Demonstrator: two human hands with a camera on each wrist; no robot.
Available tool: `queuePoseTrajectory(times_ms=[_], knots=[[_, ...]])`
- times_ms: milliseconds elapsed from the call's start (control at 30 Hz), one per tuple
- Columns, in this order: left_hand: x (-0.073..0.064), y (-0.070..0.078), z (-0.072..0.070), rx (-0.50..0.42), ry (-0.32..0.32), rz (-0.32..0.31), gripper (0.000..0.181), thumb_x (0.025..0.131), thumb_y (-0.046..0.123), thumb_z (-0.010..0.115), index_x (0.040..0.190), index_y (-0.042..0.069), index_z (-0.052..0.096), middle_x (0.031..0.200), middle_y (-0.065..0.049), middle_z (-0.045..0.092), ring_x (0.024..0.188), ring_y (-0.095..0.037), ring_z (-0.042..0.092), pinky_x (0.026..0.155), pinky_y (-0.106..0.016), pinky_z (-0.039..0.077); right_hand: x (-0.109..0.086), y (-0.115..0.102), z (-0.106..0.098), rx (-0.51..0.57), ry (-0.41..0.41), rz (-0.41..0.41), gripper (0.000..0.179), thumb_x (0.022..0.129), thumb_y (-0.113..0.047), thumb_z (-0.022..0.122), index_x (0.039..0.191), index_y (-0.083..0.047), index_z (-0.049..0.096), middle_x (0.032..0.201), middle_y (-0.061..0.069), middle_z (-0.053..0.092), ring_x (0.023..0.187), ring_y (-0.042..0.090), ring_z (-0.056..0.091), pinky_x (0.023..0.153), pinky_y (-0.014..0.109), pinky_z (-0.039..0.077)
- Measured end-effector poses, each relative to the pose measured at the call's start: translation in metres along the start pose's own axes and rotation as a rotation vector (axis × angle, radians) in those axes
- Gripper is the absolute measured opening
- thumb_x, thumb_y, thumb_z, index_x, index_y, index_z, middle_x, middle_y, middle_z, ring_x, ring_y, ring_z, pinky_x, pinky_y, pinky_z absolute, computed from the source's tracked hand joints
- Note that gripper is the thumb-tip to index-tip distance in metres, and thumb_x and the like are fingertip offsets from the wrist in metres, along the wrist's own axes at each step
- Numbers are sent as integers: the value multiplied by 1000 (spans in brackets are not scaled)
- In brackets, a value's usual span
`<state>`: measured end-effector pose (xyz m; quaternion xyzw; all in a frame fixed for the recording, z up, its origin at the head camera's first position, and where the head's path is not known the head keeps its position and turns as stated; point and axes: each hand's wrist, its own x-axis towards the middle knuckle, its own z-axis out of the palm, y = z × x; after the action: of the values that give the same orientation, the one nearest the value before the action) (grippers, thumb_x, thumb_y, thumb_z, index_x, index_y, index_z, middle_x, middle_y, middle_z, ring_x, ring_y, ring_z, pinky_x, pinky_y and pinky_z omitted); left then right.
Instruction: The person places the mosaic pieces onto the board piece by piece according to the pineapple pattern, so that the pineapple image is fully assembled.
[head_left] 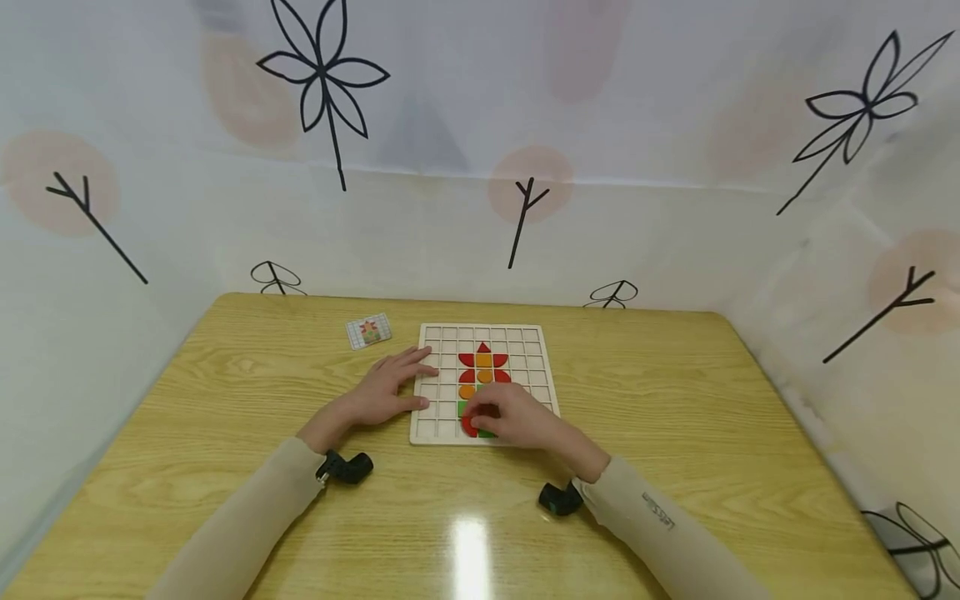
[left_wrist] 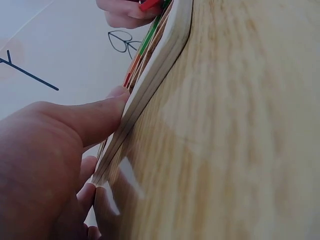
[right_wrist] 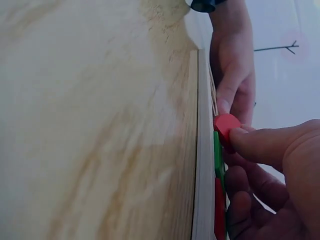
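Observation:
A square wooden grid board [head_left: 532, 335] lies flat on the table. My left hand [head_left: 382, 392] rests along its left side, fingers spread and tips on the board; the thumb presses the edge in the left wrist view. Over the near rows, my right hand [head_left: 521, 418] pinches a red piece with a curved edge [right_wrist: 227, 129] between thumb and fingers, tilted up from the board. Red, orange and green pieces fill the middle columns, among them a red triangle [head_left: 483, 347], an orange square [head_left: 483, 361] and a green piece [right_wrist: 218, 155]. The right hand hides some near cells.
A small card with a printed pattern of coloured shapes [head_left: 368, 332] lies beyond the board's far left corner. The wood-grain table [head_left: 645, 383] ends at a pale cloth backdrop [head_left: 420, 242] with plant drawings. Dark wrist cameras [head_left: 560, 499] sit at both sleeves.

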<state>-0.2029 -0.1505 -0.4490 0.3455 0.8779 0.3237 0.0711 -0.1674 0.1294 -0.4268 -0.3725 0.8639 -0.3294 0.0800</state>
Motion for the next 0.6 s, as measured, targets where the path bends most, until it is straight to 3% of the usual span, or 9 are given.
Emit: queuePoseTrajectory(times_ms=[367, 600], knots=[[-1, -4, 2, 3, 7, 15, 48, 97, 30, 67, 139, 10, 57, 161, -16, 26, 149, -39, 16, 112, -68, 9, -1, -2, 3, -15, -4, 19, 8, 93, -9, 72, 98, -12, 76, 89, -9, 64, 78, 9, 52, 67, 26, 47], [1, -6, -2, 5, -3, 19, 46, 96, 28, 68, 137, 8, 59, 161, -17, 27, 148, -39, 19, 114, -62, 17, -7, 4, -1, 7, 110, 50, 11, 92, -8, 72, 102, -12, 75, 89, -9, 63, 77, 9, 54, 68, 27, 49]])
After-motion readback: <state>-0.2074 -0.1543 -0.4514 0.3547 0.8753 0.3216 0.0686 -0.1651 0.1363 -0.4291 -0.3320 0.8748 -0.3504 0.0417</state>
